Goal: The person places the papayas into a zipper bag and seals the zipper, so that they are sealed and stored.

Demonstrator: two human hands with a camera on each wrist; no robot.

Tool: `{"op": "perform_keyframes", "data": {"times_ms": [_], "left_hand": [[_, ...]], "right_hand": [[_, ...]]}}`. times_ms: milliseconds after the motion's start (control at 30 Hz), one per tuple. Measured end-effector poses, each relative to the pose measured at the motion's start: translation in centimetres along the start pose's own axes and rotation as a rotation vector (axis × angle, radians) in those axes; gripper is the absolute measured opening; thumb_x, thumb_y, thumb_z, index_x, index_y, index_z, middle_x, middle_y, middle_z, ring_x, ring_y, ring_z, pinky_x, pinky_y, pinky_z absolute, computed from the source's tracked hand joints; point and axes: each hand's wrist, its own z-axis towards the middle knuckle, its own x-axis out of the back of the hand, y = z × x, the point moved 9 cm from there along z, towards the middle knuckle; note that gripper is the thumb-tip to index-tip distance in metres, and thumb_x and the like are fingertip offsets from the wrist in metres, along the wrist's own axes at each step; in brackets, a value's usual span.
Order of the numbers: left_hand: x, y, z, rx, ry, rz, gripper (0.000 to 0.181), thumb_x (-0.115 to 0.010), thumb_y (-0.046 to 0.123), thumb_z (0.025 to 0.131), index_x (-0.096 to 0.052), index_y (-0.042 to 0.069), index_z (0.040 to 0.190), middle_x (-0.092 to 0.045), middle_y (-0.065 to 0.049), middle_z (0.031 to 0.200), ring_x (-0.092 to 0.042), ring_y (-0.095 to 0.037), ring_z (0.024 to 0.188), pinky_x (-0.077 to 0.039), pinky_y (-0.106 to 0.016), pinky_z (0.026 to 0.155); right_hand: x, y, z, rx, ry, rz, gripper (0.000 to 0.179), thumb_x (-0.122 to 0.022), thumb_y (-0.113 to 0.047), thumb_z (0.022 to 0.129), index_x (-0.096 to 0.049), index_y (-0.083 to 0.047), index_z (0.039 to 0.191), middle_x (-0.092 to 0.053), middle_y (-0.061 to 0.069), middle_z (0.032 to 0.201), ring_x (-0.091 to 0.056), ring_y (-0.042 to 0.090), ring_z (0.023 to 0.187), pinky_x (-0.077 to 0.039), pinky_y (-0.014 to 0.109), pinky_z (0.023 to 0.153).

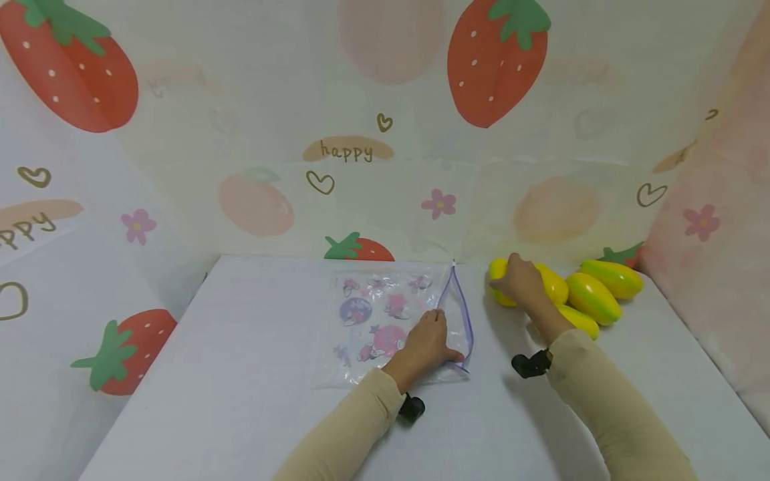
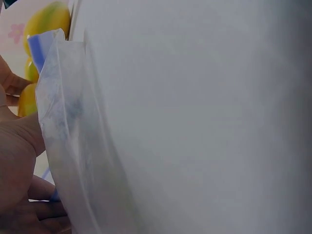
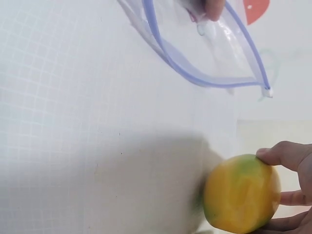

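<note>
A clear zip bag (image 1: 355,347) with pink and purple cartoon prints lies flat on the table, its purple-edged mouth (image 1: 471,334) gaping to the right. At that mouth my left hand (image 1: 424,344) holds the bag's edge, thumb and fingers apart; part of its grip is hidden by the film in the left wrist view. To the right of the bag, my right hand (image 1: 522,284) grips a yellow-green mango (image 3: 241,195), thumb on one side and fingers on the other. More mangoes (image 1: 592,298) lie beside and behind that hand.
A white table (image 1: 240,414) with a fine grid pattern bears everything. Behind it stands a backdrop (image 1: 457,227) printed with strawberries, hearts and flowers. Another printed sheet (image 1: 710,280) rises along the right edge. A black wrist camera (image 1: 531,365) sits under the right wrist.
</note>
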Motion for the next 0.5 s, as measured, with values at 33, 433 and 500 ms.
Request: {"op": "perform_keyframes", "data": {"times_ms": [33, 433, 500], "left_hand": [[-0.1, 0.0, 0.0, -0.001, 0.000, 0.003, 0.096, -0.082, 0.045, 0.075, -0.038, -0.006, 0.145, -0.046, -0.019, 0.145, -0.047, -0.026, 0.132, -0.040, -0.035, 0.111], [-0.2, -0.2, 0.2, 0.024, -0.016, 0.006, 0.097, -0.082, 0.045, 0.075, -0.037, -0.004, 0.146, -0.044, -0.018, 0.147, -0.046, -0.026, 0.133, -0.039, -0.035, 0.112], [-0.3, -0.2, 0.3, 0.034, -0.026, -0.005, 0.097, -0.081, 0.044, 0.075, -0.036, -0.003, 0.147, -0.043, -0.018, 0.149, -0.045, -0.025, 0.134, -0.038, -0.035, 0.112]], "right_hand": [[0.1, 0.0, -0.1, -0.001, 0.005, 0.014, 0.061, -0.066, -0.025, 0.089, -0.037, 0.009, 0.131, -0.053, 0.028, 0.115, -0.051, 0.038, 0.098, -0.046, 0.049, 0.096], [0.3, -0.5, -2.4, 0.054, 0.008, 0.181, 0.066, -0.067, -0.034, 0.090, -0.040, 0.004, 0.136, -0.051, 0.029, 0.129, -0.048, 0.038, 0.108, -0.043, 0.051, 0.100], [0.1, -0.3, -2.8, 0.065, 0.017, 0.197, 0.066, -0.067, -0.036, 0.089, -0.041, 0.003, 0.136, -0.052, 0.028, 0.127, -0.048, 0.038, 0.107, -0.044, 0.050, 0.098]]}}
